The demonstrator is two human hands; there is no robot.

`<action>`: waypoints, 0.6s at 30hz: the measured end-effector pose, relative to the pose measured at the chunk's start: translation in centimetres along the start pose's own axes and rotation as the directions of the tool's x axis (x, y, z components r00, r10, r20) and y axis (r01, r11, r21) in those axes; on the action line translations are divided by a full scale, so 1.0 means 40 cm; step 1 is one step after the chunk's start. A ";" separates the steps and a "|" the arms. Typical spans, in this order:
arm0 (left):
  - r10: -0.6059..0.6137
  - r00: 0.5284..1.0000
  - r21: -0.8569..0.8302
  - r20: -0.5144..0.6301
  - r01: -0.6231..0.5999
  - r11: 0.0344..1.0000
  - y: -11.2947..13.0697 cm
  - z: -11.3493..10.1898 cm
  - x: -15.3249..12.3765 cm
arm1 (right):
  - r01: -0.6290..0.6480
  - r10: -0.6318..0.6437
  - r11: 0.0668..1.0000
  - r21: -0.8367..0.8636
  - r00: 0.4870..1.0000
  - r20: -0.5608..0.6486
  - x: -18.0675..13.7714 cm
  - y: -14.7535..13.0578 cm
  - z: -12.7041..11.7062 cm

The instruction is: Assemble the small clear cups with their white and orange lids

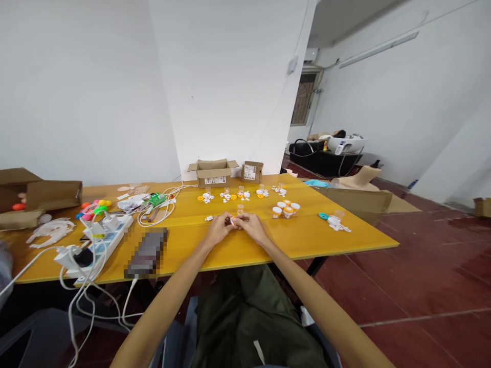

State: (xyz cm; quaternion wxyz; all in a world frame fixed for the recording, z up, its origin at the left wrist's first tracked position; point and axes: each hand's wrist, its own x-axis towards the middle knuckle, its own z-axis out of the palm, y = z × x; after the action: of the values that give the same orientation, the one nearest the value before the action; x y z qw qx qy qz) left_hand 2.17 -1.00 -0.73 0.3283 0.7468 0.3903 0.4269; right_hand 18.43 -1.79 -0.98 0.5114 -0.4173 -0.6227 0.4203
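My left hand [219, 228] and my right hand [251, 226] meet over the middle of the yellow table [268, 245]. Both hands pinch a small white and orange part [233, 221] between their fingertips. A small clear cup [240, 208] stands just behind my hands. A tiny white piece [208, 218] lies to the left of my left hand. Further back, a row of little piles of white and orange parts [226, 196] runs across the table. A cluster of small white-lidded jars [286, 208] stands to the right.
Two open cardboard boxes [213, 173] stand at the table's back edge. A power strip with white cables [100, 240] and a dark phone [148, 252] lie at the left. Colourful balls [95, 207] and another box [38, 197] sit far left. Teal and white parts [334, 220] lie right.
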 end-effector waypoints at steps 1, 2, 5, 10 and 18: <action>-0.003 1.000 0.005 0.002 0.003 1.000 0.002 0.000 0.000 | -0.003 0.003 1.000 -0.004 1.000 -0.004 0.000 -0.001 0.000; -0.004 1.000 0.010 0.002 0.004 1.000 0.004 0.001 0.000 | -0.003 0.003 1.000 -0.008 1.000 -0.007 0.000 -0.002 0.000; 0.001 1.000 0.021 0.004 -0.001 1.000 0.011 0.000 -0.002 | 0.012 -0.013 0.999 -0.036 1.000 -0.007 -0.002 -0.004 -0.001; 0.007 1.000 0.060 -0.011 -0.007 0.998 0.019 -0.004 -0.007 | 0.002 -0.003 0.994 -0.112 1.000 -0.010 -0.004 -0.009 -0.004; 0.009 0.999 0.095 -0.036 -0.005 0.995 0.020 -0.002 -0.007 | 0.114 -0.121 0.964 -0.238 0.993 -0.012 -0.002 -0.007 -0.008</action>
State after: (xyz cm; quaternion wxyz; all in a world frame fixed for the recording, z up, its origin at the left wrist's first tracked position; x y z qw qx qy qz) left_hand 2.25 -1.60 -0.13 0.2837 0.7551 0.4134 0.4224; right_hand 18.72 -1.91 -0.68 0.4901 -0.4430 -0.6853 0.3064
